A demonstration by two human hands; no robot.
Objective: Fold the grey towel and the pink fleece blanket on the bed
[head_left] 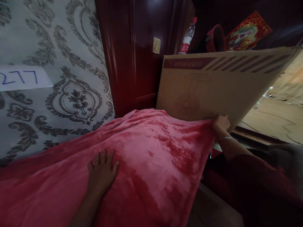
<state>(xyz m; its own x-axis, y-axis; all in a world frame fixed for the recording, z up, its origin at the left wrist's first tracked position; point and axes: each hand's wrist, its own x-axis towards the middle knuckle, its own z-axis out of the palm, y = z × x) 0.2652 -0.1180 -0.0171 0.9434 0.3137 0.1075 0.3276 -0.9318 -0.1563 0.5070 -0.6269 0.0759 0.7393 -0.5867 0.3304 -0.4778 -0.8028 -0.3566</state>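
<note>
A pink plush blanket [146, 151] spreads across the lower part of the view. On top of it my left hand [102, 171] lies flat, fingers apart. At the far right corner, my right hand [220, 123] is closed on the blanket's edge and stretches the cloth sideways. A thin bangle [227, 138] circles the right wrist. Directly behind that hand stands a large cardboard box [217, 85] with a fan drawing printed on its side.
A clear plastic bottle [188, 36] with a red cap, a red looped strap [216, 36] and a red printed packet [247, 31] show above the box. A dark red wooden panel [142, 63] with a switch [156, 45] meets patterned wallpaper [78, 63]. Cables cross the floor [274, 116] at right.
</note>
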